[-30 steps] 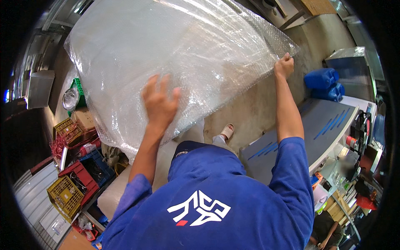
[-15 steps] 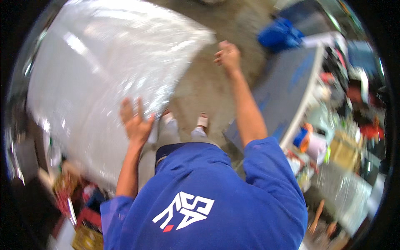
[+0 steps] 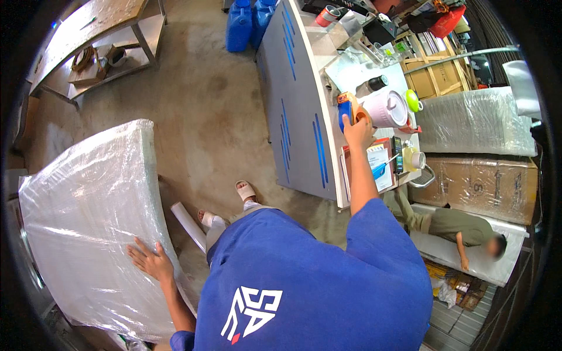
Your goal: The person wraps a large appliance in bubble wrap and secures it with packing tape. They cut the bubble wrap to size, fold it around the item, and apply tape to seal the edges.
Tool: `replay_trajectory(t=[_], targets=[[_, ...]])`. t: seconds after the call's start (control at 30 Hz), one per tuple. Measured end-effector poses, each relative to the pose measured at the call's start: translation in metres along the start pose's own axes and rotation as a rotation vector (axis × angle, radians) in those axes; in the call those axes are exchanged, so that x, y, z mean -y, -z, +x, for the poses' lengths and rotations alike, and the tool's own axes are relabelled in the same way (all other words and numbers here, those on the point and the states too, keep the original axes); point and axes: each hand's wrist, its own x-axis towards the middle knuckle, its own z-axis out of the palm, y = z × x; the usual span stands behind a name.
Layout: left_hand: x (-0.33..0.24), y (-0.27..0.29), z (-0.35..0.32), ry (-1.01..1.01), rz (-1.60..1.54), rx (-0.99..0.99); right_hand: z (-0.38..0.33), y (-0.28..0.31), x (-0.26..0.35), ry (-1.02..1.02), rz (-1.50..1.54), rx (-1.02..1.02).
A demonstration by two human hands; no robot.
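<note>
My left hand (image 3: 151, 262) lies with spread fingers on a large flat package (image 3: 93, 199) wrapped in clear plastic, on the left. On the right, my right hand (image 3: 358, 133) is stretched out over a cluttered desk (image 3: 331, 126) and closed on a blue and orange tape dispenser (image 3: 345, 106). My fingers hide part of the dispenser. Beside it lies a pale pink lidded jug (image 3: 383, 109). Below my right wrist are papers (image 3: 380, 167) and a blue-handled tool (image 3: 380, 171).
A grey desk panel with blue stripes (image 3: 293, 105) faces the floor. Blue jerrycans (image 3: 240, 26) stand beyond it. A workbench (image 3: 88, 35) is at the far left. A cardboard roll (image 3: 188, 225) lies near my feet. Another person (image 3: 468, 237) is at the right, by wrapped boxes (image 3: 468, 187).
My view has turned toward the desk. My right hand, empty in the air before, now grips the tape dispenser. My left hand has come to rest on the wrapped package.
</note>
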Motion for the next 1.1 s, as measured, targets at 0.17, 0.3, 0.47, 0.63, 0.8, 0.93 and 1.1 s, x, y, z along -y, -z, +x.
replay_trajectory(t=[0.17,0.3,0.47,0.63,0.8,0.93,1.1], targets=[[0.009,-0.011,-0.002,-0.028,-0.001,-0.019,0.009,-0.012,-0.014,0.020,0.132,0.314],[0.014,-0.011,-0.002,0.015,-0.059,0.028,-0.022,-0.009,-0.033,0.346,0.284,-0.126],[0.018,0.002,0.008,0.096,-0.422,-0.156,-0.067,0.076,-0.009,0.778,0.596,-0.174],[-0.062,0.073,0.048,0.085,-1.055,-0.145,-0.156,0.133,0.033,0.613,1.189,0.516],[-0.193,0.117,0.016,0.001,-1.834,0.542,-0.235,0.138,0.074,-0.009,1.908,1.594],[-0.199,0.141,0.011,0.167,-2.053,0.578,-0.248,0.154,0.103,0.138,1.981,2.010],[-0.190,0.155,0.002,0.036,-1.766,0.227,-0.245,0.142,0.125,0.453,1.942,2.180]])
